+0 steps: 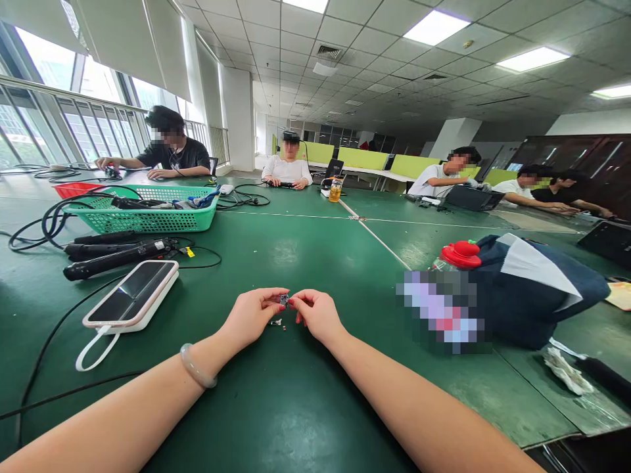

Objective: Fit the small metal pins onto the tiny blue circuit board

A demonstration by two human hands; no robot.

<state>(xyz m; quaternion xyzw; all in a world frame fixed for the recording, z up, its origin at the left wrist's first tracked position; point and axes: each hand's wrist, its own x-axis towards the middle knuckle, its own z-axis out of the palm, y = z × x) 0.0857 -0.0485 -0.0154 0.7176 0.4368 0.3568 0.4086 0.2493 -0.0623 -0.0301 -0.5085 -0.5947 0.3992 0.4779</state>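
Observation:
Between my two hands is a small dark grey part with metallic-looking detail (283, 299), too small to name. My left hand (251, 314) pinches it from the left with thumb and forefinger. From the other side, the closed fingertips of my right hand (318, 315) meet its right edge; whether they hold anything more is hidden. A few tiny pale and reddish pieces (277, 322) lie on the green table (305, 387) just under my fingers. A pale bangle (197, 366) circles my left wrist.
A phone (133, 292) with a white cable lies to the left, near black rod-shaped tools (118, 256) and a green basket (148, 220) with cables. On the right are a red-lidded bottle (461, 254) and a dark blue bag (527, 295). Several people sit around the table.

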